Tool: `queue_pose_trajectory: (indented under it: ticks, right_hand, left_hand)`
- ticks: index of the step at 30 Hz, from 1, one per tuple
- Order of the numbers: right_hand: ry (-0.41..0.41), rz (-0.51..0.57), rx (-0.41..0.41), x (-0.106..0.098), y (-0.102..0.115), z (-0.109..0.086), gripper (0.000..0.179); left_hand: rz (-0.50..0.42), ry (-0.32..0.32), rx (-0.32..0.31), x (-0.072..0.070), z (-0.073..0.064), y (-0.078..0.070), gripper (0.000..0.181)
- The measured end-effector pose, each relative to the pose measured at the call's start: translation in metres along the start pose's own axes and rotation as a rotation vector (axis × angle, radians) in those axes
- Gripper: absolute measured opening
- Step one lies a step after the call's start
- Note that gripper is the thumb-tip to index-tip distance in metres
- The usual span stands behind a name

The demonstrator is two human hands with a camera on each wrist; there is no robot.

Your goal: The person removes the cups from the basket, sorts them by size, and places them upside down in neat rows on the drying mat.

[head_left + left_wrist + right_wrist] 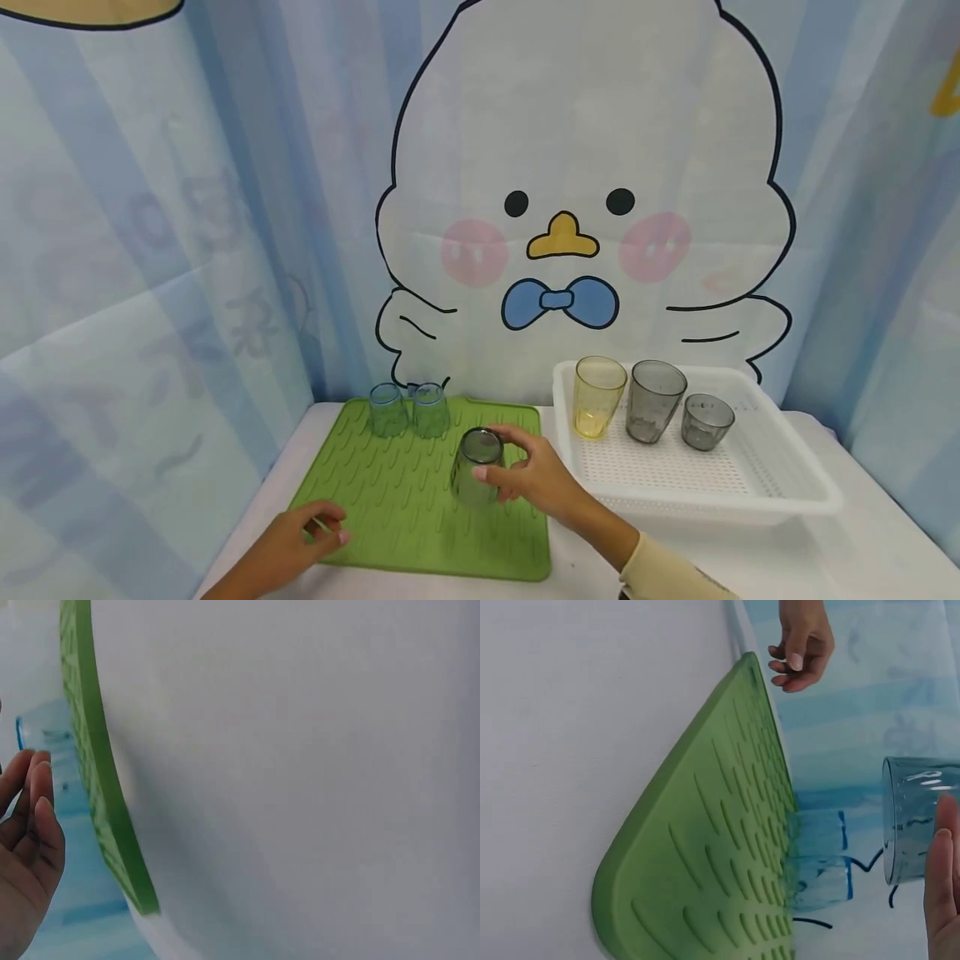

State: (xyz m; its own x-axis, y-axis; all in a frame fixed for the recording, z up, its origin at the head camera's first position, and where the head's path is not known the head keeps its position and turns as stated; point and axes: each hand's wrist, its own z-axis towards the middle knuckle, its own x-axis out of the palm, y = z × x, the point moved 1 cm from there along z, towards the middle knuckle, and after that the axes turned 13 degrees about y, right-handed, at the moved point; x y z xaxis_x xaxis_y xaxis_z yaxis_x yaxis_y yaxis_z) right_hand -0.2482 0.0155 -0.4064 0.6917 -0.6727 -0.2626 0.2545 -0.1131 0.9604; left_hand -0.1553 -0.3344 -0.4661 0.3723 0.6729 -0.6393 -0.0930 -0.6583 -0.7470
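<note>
My right hand (536, 475) grips a grey glass (467, 479) between thumb and fingers, over the right part of a green ribbed mat (390, 521). The glass is upside down, its base uppermost; the right wrist view has its rim (889, 821) facing the mat side. My left hand (288, 542) hovers by the mat's front left corner, fingers loosely bent and holding nothing. In the left wrist view its fingers (43, 780) show beside the mat's edge. Two bluish glasses, a left one (387, 412) and a right one (431, 412), stand side by side at the mat's back left.
Right of the mat is a white perforated basket (795, 467). It holds a tall yellow glass (597, 400), a tall grey glass (654, 404) and a short grey glass (707, 423). A white cloth (720, 550) covers the table, with a printed curtain (330, 208) behind.
</note>
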Motion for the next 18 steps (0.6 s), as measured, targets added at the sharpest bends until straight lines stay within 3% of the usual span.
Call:
queue_pose_trajectory:
  ticks: [6, 13, 18]
  right_hand:
    - [-0.107, -0.032, 0.052, 0.001, -0.004, 0.019, 0.060]
    - [-0.222, 0.007, 0.088, 0.002, -0.014, 0.045, 0.068]
    - [-0.297, 0.050, 0.116, 0.002, -0.023, 0.063, 0.071]
  left_hand:
    - [0.041, -0.006, -0.027, -0.018, -0.008, 0.026, 0.036]
    - [0.134, -0.032, 0.013, -0.026, -0.013, 0.042, 0.030]
    - [0.061, 0.022, -0.042, -0.031, -0.012, 0.048, 0.032]
